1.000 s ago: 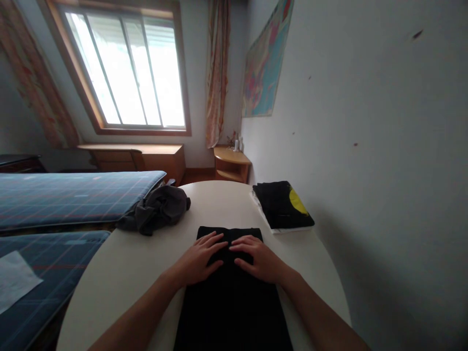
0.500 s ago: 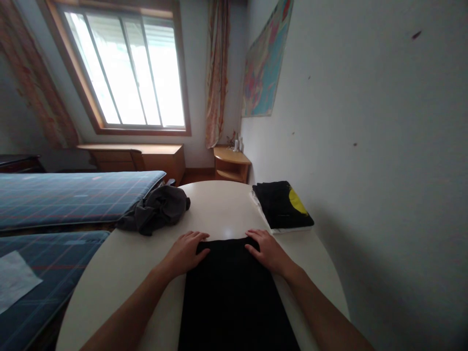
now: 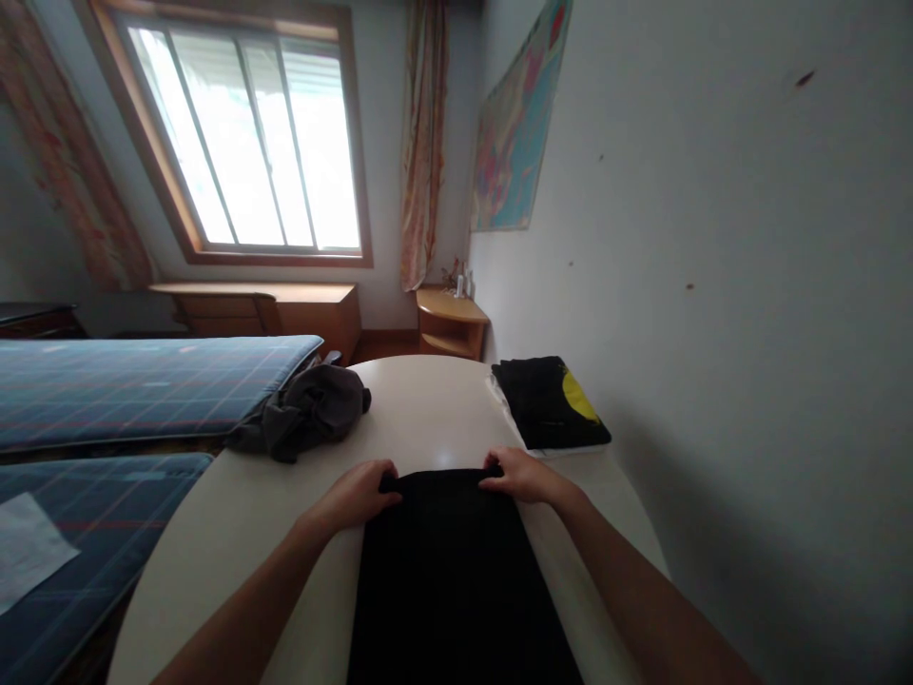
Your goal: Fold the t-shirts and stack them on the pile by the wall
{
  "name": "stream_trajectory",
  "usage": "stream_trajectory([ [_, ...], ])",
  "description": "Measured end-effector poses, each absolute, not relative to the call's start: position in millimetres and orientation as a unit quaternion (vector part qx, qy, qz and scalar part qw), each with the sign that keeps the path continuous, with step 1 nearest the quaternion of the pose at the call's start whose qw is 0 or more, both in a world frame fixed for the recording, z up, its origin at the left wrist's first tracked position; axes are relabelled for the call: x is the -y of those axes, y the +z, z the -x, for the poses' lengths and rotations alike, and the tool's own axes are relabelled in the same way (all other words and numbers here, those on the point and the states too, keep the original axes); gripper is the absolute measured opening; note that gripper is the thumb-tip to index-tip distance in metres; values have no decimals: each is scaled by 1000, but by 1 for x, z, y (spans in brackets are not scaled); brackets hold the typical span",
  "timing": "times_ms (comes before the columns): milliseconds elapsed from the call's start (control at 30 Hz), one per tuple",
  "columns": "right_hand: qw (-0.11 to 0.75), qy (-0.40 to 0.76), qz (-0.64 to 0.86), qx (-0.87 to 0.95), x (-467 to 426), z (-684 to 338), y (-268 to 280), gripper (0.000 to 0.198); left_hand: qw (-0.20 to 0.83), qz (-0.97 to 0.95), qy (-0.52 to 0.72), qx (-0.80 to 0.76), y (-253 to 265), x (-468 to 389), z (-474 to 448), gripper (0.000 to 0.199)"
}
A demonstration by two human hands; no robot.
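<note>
White tbl (image 3: 428,409) nr wall (image 3: 742,381) holds blk cloth (image 3: 456,571).

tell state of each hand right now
Left hand: closed, pinching the far left corner of the black cloth.
Right hand: closed, pinching its far right corner.

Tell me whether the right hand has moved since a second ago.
Yes: judged against the folded stack, the right hand has shifted rightward, nearer to it, and now grips the far right corner of the black cloth.

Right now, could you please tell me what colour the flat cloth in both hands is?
The flat cloth is black, seen best in the head view.
</note>
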State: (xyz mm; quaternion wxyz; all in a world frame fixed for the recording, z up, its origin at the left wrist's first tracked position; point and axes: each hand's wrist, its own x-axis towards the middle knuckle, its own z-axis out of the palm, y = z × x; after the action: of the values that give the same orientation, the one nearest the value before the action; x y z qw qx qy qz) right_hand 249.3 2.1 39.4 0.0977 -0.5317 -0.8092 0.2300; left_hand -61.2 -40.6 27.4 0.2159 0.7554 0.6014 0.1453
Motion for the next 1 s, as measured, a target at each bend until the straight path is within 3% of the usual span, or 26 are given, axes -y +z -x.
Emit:
stream_trajectory([
  [167,166,209,522,810,-26,-247,55,22,187,-730,238,-613,46,19,60,24],
  [300,235,192,528,793,-43,-245,72,30,175,-712,302,-610,70,-5,60,29],
  [400,305,230,530,757,-48,-243,85,36,200,-689,343,-607,84,-16,58,37],
  [533,381,266,481,743,-36,-246,101,33,242,-675,380,-585,97,-9,58,31],
  [667,393,252,438,768,-7,-258,106,37,265,-698,408,-525,101,21,60,28],
  [867,321,276,411,808,48,-274,88,19,293,-742,373,-474,79,71,58,20],
  [1000,318,285,371,825,71,-282,67,22,279,-773,337,-459,57,99,55,20],
])
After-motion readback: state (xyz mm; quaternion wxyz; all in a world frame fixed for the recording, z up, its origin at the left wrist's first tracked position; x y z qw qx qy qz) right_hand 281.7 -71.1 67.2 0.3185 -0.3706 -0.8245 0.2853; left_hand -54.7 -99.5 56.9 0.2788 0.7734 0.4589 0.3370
